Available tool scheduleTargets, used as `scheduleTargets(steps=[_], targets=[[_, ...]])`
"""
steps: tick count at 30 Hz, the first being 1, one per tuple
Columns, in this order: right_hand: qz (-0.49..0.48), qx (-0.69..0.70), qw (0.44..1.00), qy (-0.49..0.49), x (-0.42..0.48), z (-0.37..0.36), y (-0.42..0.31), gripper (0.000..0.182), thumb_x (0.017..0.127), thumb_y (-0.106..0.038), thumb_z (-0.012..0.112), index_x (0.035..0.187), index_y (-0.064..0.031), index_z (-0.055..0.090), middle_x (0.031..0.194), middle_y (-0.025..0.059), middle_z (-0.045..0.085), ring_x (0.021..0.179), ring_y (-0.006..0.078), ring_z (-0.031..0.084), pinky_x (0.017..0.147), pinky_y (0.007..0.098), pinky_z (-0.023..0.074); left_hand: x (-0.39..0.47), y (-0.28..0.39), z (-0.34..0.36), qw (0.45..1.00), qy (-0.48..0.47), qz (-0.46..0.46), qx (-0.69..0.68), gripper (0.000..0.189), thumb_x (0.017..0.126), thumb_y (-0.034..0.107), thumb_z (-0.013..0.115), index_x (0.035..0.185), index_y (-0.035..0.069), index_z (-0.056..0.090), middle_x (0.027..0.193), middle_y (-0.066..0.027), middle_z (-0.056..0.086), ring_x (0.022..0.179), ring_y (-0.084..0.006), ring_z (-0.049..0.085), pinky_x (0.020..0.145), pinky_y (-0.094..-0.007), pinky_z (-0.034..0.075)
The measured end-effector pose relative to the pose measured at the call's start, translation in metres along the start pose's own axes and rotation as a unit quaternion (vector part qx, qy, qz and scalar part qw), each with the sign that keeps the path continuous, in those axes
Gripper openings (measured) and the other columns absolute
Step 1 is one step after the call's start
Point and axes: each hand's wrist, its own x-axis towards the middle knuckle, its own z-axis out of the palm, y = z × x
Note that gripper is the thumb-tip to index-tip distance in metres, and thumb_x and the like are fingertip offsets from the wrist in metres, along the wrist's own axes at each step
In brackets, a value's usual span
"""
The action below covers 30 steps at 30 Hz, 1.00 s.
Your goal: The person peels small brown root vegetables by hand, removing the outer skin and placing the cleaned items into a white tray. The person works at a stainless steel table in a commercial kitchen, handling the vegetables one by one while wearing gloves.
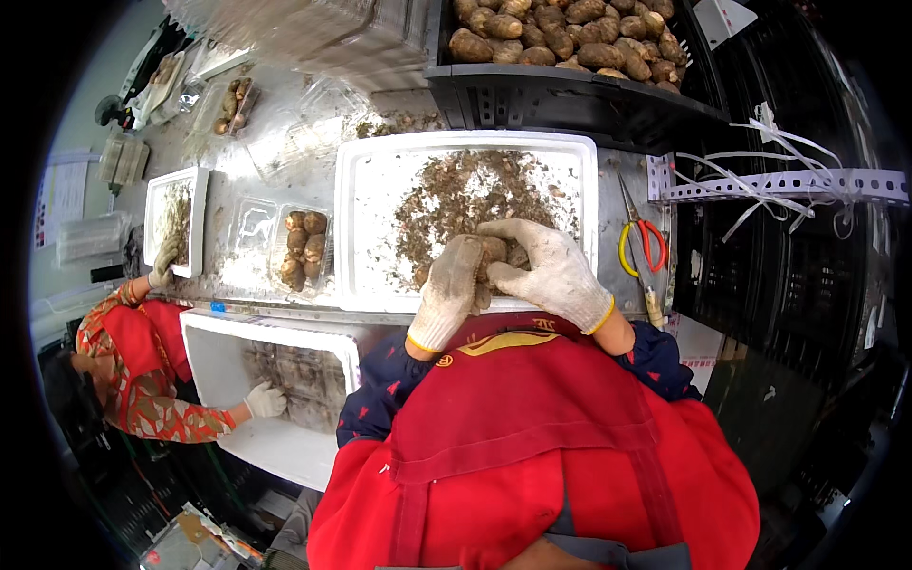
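My left hand (450,281) and my right hand (550,262), both in white knit gloves with yellow cuffs, meet over the near side of a white foam tray (467,140). Between them they hold small brown taro corms (493,251); fingers hide part of these, so how many each hand has is unclear. Brown peel and dirt scraps (456,192) cover much of the tray floor. Left of the tray stands a clear plastic clamshell box (328,246) with its lid folded back, holding two rows of taro corms (294,242).
A black crate (570,96) heaped with taro stands behind the tray. Scissors (645,242) and a wooden-handled tool (653,306) lie at right. At left, a co-worker's gloved hand (266,400) reaches into a foam box (274,324); the other touches a smaller tray (199,214).
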Motion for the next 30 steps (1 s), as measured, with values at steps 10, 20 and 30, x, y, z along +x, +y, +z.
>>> scheduleTargets(steps=[10,20,30], targets=[[0.211,0.213,0.949,-0.098,0.002,-0.023,0.0,0.027,0.085,-0.009,0.065,0.11,0.0011,0.07,0.092,0.0095,0.072,0.085,0.0135,0.069,0.074,0.0256,0.0562,0.009,-0.026,-0.018,0.987,-0.062,0.07,0.128,0.03,0.103,0.025,0.041,0.107,0.0,0.056,0.071,-0.011,0.055,0.065,-0.0226,0.061,0.056,-0.0361,0.047],[0.077,0.099,0.991,-0.039,-0.003,-0.001,0.019,0.03,0.084,-0.015,0.072,0.11,-0.0006,0.069,0.099,0.0125,0.072,0.089,0.0165,0.071,0.078,0.0296,0.0563,0.017,-0.018,-0.014,0.796,0.008,0.461,0.392,0.026,0.082,-0.003,0.063,0.108,-0.002,0.055,0.088,-0.0159,0.058,0.07,-0.033,0.061,0.054,-0.0389,0.05],[0.108,0.199,0.973,-0.038,-0.004,-0.006,0.02,0.03,0.084,-0.01,0.069,0.112,-0.0004,0.069,0.101,0.0113,0.072,0.085,0.0151,0.071,0.076,0.0284,0.0575,0.017,-0.024,-0.02,0.824,-0.027,0.425,0.374,0.038,0.068,-0.005,0.071,0.104,-0.003,0.058,0.097,-0.0183,0.062,0.081,-0.0386,0.063,0.065,-0.0416,0.054]])
